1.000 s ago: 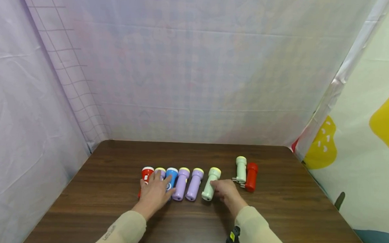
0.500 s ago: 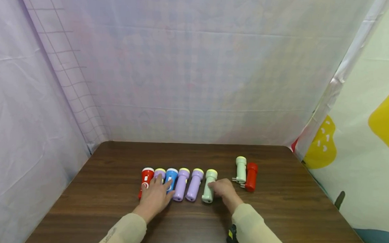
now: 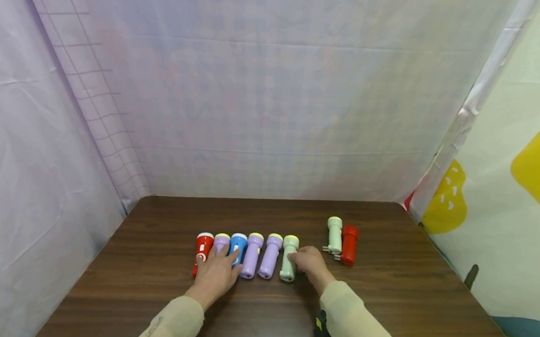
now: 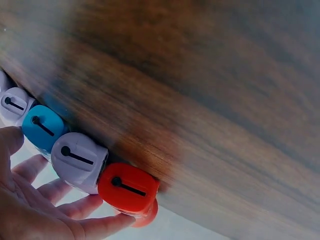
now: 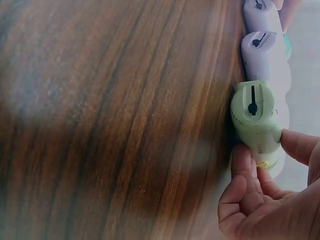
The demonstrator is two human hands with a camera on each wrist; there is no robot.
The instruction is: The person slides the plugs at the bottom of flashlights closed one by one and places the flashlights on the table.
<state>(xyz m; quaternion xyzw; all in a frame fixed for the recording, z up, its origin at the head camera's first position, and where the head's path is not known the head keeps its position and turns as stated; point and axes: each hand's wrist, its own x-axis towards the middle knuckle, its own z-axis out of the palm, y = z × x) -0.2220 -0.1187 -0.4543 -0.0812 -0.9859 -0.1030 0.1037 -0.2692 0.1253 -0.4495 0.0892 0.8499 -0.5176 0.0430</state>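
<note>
A row of flashlights lies side by side on the table in the head view. My left hand (image 3: 216, 277) rests with spread fingers across the red flashlight (image 3: 204, 243), a purple flashlight (image 3: 222, 240) and the blue flashlight (image 3: 238, 242). Two more purple flashlights, one (image 3: 251, 258) beside the blue and another (image 3: 270, 256) to its right, continue the row. At the right end, my right hand (image 3: 312, 266) pinches a pale green flashlight (image 5: 254, 117), thumb on its upper side and curled fingers against its flank. A slim gap separates it from the nearest purple one.
Farther right lie another pale green flashlight (image 3: 334, 234) and a red one (image 3: 349, 246), with plug prongs pointing left. The brown wooden table (image 3: 155, 304) ends at a pale curtain (image 3: 272, 113) behind. A black object hangs by the right sleeve.
The pale green flashlight in my right hand has shifted left and straightened, closing toward the purple one. My left hand has drawn back slightly toward me, still over the left flashlights.
</note>
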